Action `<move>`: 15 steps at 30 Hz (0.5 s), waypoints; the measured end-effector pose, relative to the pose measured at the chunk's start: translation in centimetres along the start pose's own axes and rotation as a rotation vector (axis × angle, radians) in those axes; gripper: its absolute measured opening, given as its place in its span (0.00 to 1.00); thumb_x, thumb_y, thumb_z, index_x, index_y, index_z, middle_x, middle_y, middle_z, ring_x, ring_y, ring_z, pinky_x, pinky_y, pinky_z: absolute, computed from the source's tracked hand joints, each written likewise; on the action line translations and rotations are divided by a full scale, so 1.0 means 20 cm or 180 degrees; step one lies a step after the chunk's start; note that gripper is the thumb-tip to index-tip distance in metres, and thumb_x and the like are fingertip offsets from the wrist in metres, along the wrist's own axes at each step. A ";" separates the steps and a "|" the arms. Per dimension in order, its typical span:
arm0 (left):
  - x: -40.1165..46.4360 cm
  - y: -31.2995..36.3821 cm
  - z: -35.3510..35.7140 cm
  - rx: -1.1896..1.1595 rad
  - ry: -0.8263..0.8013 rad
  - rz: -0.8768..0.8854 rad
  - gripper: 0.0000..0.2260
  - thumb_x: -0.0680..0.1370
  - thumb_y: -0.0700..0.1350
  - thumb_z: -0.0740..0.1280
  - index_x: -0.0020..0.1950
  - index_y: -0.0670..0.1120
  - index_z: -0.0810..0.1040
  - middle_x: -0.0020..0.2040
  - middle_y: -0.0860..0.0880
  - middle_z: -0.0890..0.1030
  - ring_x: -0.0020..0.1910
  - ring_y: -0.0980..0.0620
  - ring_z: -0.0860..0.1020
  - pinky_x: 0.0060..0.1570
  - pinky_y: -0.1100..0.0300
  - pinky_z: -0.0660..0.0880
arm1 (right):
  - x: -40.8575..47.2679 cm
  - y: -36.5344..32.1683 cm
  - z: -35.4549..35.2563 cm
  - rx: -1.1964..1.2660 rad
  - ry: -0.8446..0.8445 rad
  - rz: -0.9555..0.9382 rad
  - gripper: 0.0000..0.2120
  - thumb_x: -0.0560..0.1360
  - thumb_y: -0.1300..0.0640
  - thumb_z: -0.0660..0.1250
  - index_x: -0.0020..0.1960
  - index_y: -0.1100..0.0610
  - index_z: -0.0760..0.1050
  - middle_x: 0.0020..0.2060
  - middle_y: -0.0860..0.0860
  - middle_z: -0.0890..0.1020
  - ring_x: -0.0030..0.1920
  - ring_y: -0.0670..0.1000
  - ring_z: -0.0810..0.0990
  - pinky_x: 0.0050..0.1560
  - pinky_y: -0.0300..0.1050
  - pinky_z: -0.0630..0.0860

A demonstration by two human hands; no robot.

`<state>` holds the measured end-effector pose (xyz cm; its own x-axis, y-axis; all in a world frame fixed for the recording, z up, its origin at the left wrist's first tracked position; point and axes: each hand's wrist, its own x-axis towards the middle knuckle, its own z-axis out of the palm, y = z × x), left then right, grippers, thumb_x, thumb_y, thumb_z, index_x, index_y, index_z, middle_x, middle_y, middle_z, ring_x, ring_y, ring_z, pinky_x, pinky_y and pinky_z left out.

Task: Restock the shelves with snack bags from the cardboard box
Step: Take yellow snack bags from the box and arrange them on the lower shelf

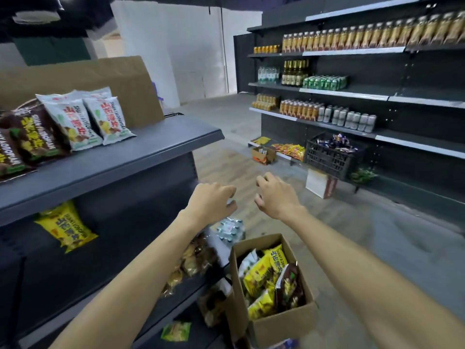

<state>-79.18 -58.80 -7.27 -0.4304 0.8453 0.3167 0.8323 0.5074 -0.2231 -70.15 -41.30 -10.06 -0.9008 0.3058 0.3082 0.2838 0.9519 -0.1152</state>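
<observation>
An open cardboard box (274, 321) stands on the floor at the bottom centre, filled with yellow, brown and white snack bags (266, 273). My left hand (211, 202) and my right hand (274, 195) hover side by side in the air above the box, both with curled fingers and nothing in them. The grey top shelf (125, 157) at the left carries white snack bags (85, 117) and brown snack bags (27, 142). A yellow snack bag (65, 227) leans on the shelf below. More bags (193, 260) lie on that lower shelf under my left forearm.
A pack of water bottles (230, 229) sits on the floor beyond the box. Across the aisle, dark shelves (352, 91) hold drinks, with a black crate (329, 157) of sweets and a small box (263, 154) low down. A large cardboard sheet (120, 84) stands behind the top shelf.
</observation>
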 end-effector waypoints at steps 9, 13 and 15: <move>0.02 0.24 0.46 -0.0417 -0.0500 0.0193 0.13 0.76 0.56 0.61 0.48 0.48 0.76 0.40 0.50 0.80 0.38 0.45 0.77 0.31 0.59 0.64 | -0.21 0.23 0.36 -0.0018 -0.0433 0.0618 0.14 0.75 0.50 0.62 0.57 0.55 0.70 0.55 0.55 0.73 0.56 0.59 0.76 0.48 0.52 0.74; -0.02 0.27 0.76 -0.0850 -0.0846 0.0268 0.11 0.75 0.55 0.62 0.43 0.48 0.74 0.40 0.49 0.79 0.42 0.44 0.79 0.33 0.58 0.70 | -0.33 0.28 0.58 0.0114 -0.0894 0.0981 0.15 0.75 0.48 0.63 0.57 0.55 0.71 0.55 0.55 0.74 0.57 0.60 0.77 0.50 0.52 0.74; -0.05 0.29 0.89 -0.0971 -0.0997 0.0346 0.10 0.75 0.54 0.62 0.42 0.48 0.72 0.40 0.48 0.79 0.42 0.44 0.78 0.33 0.57 0.70 | -0.40 0.30 0.69 0.0207 -0.1090 0.1231 0.15 0.75 0.49 0.63 0.58 0.55 0.71 0.55 0.55 0.74 0.57 0.59 0.77 0.52 0.52 0.74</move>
<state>-80.12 -53.67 -25.19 -0.3806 0.9247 0.0015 0.9233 0.3799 0.0572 -65.85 -38.34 -26.29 -0.7931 0.6018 -0.0938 0.6059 0.7641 -0.2213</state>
